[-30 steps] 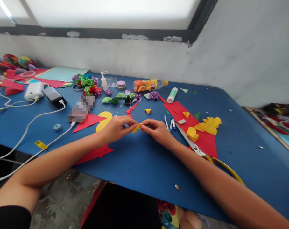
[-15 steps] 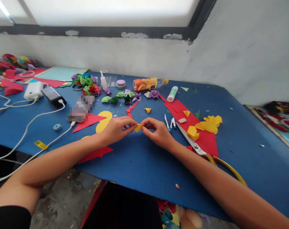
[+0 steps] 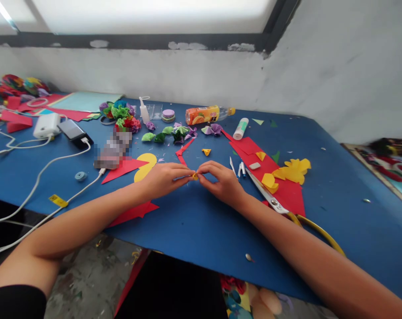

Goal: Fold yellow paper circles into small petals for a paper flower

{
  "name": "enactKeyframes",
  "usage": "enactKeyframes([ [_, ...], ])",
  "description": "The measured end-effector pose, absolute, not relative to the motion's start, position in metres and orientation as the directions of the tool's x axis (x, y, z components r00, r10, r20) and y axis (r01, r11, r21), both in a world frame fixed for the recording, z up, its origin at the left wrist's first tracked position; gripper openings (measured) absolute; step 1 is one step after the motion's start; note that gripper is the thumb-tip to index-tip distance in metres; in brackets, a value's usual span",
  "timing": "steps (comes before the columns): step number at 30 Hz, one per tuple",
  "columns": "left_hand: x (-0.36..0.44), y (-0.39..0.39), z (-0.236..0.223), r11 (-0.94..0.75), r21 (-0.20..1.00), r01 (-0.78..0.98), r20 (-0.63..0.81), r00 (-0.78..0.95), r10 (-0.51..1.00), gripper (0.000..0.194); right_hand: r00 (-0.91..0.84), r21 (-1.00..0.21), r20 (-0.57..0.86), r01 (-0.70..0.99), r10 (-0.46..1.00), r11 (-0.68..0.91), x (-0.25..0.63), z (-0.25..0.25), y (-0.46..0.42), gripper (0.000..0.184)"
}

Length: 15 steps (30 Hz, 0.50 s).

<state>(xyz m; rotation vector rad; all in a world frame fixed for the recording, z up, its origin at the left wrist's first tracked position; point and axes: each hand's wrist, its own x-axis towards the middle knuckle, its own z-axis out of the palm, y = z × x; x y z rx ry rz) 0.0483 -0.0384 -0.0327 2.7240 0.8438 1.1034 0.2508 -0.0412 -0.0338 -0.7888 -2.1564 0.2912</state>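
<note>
My left hand (image 3: 164, 179) and my right hand (image 3: 221, 181) meet fingertip to fingertip over the blue table (image 3: 194, 226). Between them they pinch a small folded yellow paper piece (image 3: 195, 176), mostly hidden by the fingers. Large scissors (image 3: 270, 199) with yellow handles lie just right of my right wrist, on a red paper sheet (image 3: 287, 192). Yellow paper scraps (image 3: 292, 170) rest on that sheet. A yellow paper circle (image 3: 144, 166) and a red triangle (image 3: 123, 169) lie left of my left hand.
At the back stand crumpled paper flowers (image 3: 121, 116), a small glue bottle (image 3: 144, 113), an orange drink bottle (image 3: 204, 115) lying down and a glue stick (image 3: 240, 128). A phone (image 3: 74, 132), a white charger (image 3: 46, 125) and cables lie at left. A wall runs behind.
My fingers have closed in on the yellow paper, folding it smaller; less of it shows now. Both hands stayed at the same spot on the table.
</note>
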Motion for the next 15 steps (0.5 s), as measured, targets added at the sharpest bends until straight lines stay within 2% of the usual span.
enactKeyframes([
  [5,0.0478,-0.0382,-0.0343,-0.841,0.274,0.467,0.658,0.546,0.518,0.022,-0.507,-0.393,0.641,0.428,0.576,0.814,0.25,-0.0349,-0.0423,0.007],
  [15,0.0481,-0.038,-0.0357,-0.829,0.348,0.437,0.642,0.533,0.551,0.023,-0.522,-0.38,0.642,0.419,0.561,0.824,0.2499,-0.0352,-0.0436,0.007],
])
